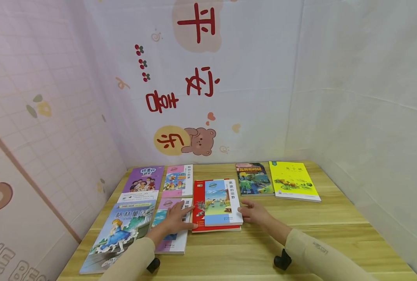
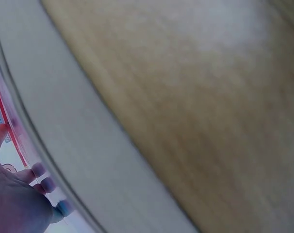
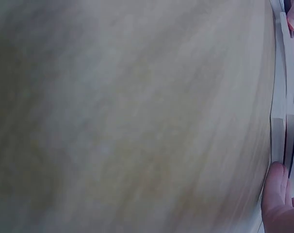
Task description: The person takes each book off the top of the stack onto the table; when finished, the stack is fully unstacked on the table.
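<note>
In the middle of the table, a paperback with a field-and-children picture (image 1: 216,201) lies on a red book (image 1: 198,220), which shows at its left and bottom edges. My left hand (image 1: 175,219) lies over a pink-and-teal paperback (image 1: 170,246), fingers spread, with fingertips at the red book's left edge. From the other side my right hand (image 1: 255,214) touches the picture paperback's right edge. In the right wrist view the right fingers (image 3: 275,187) press against the ends of the stacked books (image 3: 279,104). The left wrist view catches the left hand (image 2: 16,201) at its edge.
To the left lie a large fairy-tale book (image 1: 118,234), a purple book (image 1: 143,181) and a pink book (image 1: 178,181). A dark green comic-style book (image 1: 254,181) and a yellow book (image 1: 294,179) lie at the back right. Printed cloth walls (image 1: 257,78) enclose the wooden table (image 1: 300,242).
</note>
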Motion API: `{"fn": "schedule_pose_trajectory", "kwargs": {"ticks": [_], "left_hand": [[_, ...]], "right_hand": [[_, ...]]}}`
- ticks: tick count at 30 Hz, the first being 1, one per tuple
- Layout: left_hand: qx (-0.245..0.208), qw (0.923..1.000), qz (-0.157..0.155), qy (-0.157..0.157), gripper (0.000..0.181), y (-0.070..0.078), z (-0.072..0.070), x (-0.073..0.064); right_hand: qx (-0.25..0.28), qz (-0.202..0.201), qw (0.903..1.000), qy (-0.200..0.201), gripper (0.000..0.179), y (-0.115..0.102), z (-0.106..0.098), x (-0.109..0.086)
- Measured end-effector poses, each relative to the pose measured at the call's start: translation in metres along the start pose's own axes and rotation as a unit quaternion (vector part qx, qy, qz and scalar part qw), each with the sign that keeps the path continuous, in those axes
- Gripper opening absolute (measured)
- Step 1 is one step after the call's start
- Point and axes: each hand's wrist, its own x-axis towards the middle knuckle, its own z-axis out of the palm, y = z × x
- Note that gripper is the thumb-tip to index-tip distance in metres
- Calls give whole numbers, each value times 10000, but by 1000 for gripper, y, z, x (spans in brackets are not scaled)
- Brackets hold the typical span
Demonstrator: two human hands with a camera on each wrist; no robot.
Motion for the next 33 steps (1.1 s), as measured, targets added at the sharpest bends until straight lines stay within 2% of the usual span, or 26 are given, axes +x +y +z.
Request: {"fn": "schedule_pose_trajectory", "kwargs": {"ticks": [13, 20, 28, 33], "left_hand": [[-34, 10000, -67, 0, 77, 1, -1, 2], [-92, 9999, 52, 36, 76, 3, -2, 0], [-155, 9999, 12, 2, 77, 3, 0, -2], [-165, 9999, -6, -1, 76, 2, 0, -3]], "right_hand": [[-161, -113, 9996, 184, 63, 2, 4, 3], [-300, -190, 9991, 218, 61, 2, 6, 5], [-461, -168, 9988, 91, 52, 1, 5, 5], [-250, -163, 9995, -136, 50, 1, 3, 0]]}}
